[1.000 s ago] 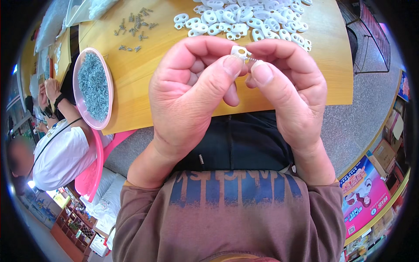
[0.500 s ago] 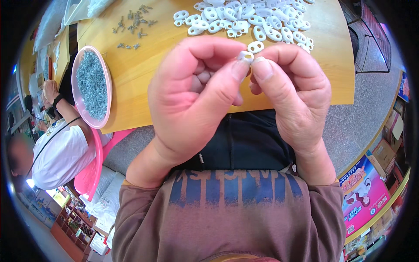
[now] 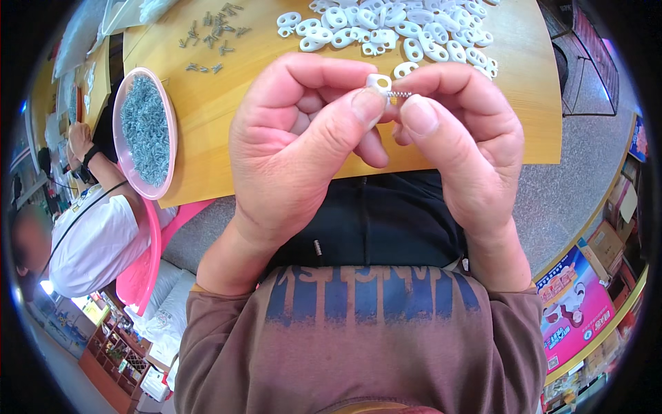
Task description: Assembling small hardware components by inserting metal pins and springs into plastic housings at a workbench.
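My left hand [image 3: 296,145] pinches a small white plastic clip [image 3: 378,83] between thumb and fingers, held up over the near edge of the wooden table [image 3: 227,103]. A short metal screw [image 3: 400,94] sticks out of the clip to the right, and my right hand [image 3: 462,145] grips that screw with thumb and forefinger. Both hands touch at the fingertips. A pile of several similar white clips [image 3: 386,27] lies on the table beyond my hands.
A pink bowl of small screws [image 3: 145,134] sits at the table's left edge, loose screws [image 3: 214,31] scattered behind it. A seated person in a white shirt [image 3: 89,234] is at the far left on a pink chair [image 3: 141,269]. Boxes and a poster [image 3: 576,303] stand at right.
My hands have shifted slightly down and together. The screw now shows sticking out of the white clip, held by my right fingertips.
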Motion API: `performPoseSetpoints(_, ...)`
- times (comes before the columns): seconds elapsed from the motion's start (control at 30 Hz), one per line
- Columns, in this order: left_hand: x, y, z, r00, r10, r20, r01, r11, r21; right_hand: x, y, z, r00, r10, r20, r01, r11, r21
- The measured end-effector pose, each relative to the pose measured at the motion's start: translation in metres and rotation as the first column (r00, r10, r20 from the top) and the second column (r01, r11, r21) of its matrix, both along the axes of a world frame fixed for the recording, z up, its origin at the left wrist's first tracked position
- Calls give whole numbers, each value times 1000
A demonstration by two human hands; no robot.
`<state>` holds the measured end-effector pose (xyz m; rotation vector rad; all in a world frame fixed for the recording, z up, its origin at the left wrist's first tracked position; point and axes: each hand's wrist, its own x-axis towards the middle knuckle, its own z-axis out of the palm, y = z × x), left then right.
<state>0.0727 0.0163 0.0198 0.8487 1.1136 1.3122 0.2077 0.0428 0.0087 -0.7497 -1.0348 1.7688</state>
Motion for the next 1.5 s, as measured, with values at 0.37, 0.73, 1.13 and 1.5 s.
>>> performPoseSetpoints(0.37, 5, 1, 5, 1000, -8, -14, 7, 1000, -27, 3, 0, -2, 998, -51, 32, 48, 995, 88)
performPoseSetpoints(0.73, -8, -12, -8, 988, -51, -148, 49, 999, -21, -4, -3, -7, 992, 93, 80, -83, 990, -112)
performPoseSetpoints(1.13, -26, -5, -12, 1000, -1, 7, 2, 996, -85, 23, 17, 5, 641, -517, 567, -4, 737, 676)
performPoseSetpoints(1.5, -36, 7, -11, 970, -9, 245, 45, 989, -140, 46, 31, -16, 286, -624, 727, -316, 655, 687)
